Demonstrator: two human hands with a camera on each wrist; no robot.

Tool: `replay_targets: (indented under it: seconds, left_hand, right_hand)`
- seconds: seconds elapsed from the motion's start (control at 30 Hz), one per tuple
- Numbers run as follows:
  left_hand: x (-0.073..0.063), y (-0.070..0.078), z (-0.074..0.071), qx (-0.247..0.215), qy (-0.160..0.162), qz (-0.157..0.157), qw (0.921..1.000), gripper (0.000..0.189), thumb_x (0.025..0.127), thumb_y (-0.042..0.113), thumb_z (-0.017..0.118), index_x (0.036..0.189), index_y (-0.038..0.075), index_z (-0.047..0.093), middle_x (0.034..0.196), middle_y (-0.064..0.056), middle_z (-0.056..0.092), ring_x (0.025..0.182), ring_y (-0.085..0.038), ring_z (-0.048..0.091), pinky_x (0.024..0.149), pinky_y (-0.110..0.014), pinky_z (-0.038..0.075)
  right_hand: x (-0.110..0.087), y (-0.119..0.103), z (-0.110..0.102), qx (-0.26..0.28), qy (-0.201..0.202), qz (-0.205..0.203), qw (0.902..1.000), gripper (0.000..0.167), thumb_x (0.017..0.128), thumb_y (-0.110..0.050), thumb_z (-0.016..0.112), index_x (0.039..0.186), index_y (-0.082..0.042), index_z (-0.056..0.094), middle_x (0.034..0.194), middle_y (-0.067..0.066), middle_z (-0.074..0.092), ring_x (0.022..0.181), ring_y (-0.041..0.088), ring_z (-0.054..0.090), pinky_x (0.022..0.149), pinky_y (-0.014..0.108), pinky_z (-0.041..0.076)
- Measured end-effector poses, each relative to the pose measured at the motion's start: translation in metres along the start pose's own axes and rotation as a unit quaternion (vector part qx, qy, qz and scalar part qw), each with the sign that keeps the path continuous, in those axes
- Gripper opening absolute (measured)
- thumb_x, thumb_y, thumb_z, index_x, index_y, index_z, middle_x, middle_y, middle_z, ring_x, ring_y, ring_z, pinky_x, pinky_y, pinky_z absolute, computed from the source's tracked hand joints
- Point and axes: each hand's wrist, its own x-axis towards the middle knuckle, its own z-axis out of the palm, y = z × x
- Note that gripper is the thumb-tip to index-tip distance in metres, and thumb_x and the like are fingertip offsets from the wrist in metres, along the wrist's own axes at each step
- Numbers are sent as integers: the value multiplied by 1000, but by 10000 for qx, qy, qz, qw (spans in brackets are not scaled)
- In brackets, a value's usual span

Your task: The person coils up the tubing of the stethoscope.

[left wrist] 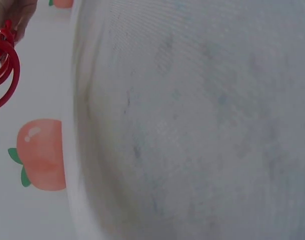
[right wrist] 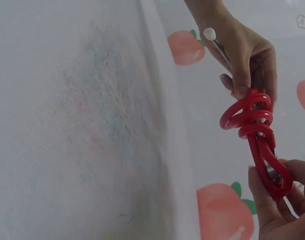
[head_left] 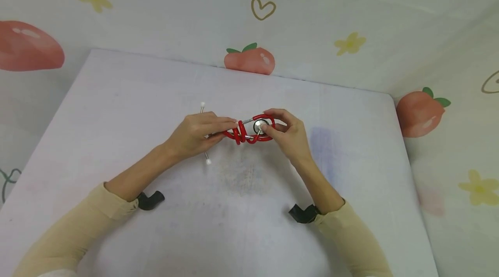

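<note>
Between my two hands, above the table, is a stethoscope with red tubing (head_left: 242, 131) wound several times round its own middle. My left hand (head_left: 196, 133) grips the end by the metal ear tubes, whose white ear tips (head_left: 208, 161) stick out on either side of it. My right hand (head_left: 287, 135) pinches the other end, its thumb on the round silver chest piece (head_left: 259, 127) inside a red loop. In the right wrist view the coils (right wrist: 252, 117) sit just below the left hand's fingertips. Only part of the red loops (left wrist: 6, 70) shows in the left wrist view.
A white table (head_left: 234, 225) with faint stains lies beneath the hands. Behind it and along its right side hangs a white cloth (head_left: 187, 8) printed with peaches and flowers. A black strap end (head_left: 151, 200) juts from the left cuff, and another black piece (head_left: 304, 213) from the right cuff.
</note>
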Motion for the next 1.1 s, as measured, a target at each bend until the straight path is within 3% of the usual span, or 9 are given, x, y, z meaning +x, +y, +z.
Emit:
replay_targets:
  seconds: [0.23, 0.4, 0.57, 0.87, 1.1]
  left_hand:
    - [2, -1, 1, 49, 27, 0, 10000, 47, 73, -4, 83, 118, 6, 73, 114, -6, 73, 76, -17, 65, 60, -25, 53]
    - [1, -1, 1, 57, 32, -74, 10000, 45, 75, -2, 82, 118, 8, 73, 114, -5, 73, 75, -16, 64, 59, -23, 51]
    - [2, -1, 1, 59, 15, -93, 9999, 45, 75, -2, 82, 118, 9, 73, 113, -4, 73, 74, -15, 63, 59, -23, 50]
    - [0, -1, 3, 142, -14, -110, 9998, 43, 77, -1, 81, 118, 10, 73, 113, -2, 73, 76, -14, 64, 59, -23, 50]
    - [-1, -2, 5, 255, 89, -5, 9996, 44, 75, -3, 81, 117, 9, 74, 111, -3, 74, 74, -15, 64, 58, -24, 51]
  right_hand:
    - [-3, 2, 4, -493, 211, -695, 9961, 30, 89, -2, 73, 119, -3, 68, 116, 12, 68, 104, 28, 67, 80, 31, 58]
    - [-11, -17, 8, -764, 174, -1215, 9895, 22, 89, 5, 70, 111, 6, 71, 113, 19, 67, 104, 30, 64, 78, 29, 58]
    - [-14, -28, 9, -926, 186, -1314, 9868, 20, 88, 5, 71, 108, 8, 72, 113, 20, 67, 103, 29, 64, 74, 27, 58]
    - [-15, -25, 9, -920, 239, -1337, 9865, 20, 86, 4, 74, 106, 8, 73, 112, 20, 67, 102, 28, 63, 75, 28, 58]
    - [-14, -23, 12, -1274, 302, -1871, 9736, 21, 84, 9, 72, 105, 8, 70, 107, 21, 67, 96, 38, 66, 67, 25, 58]
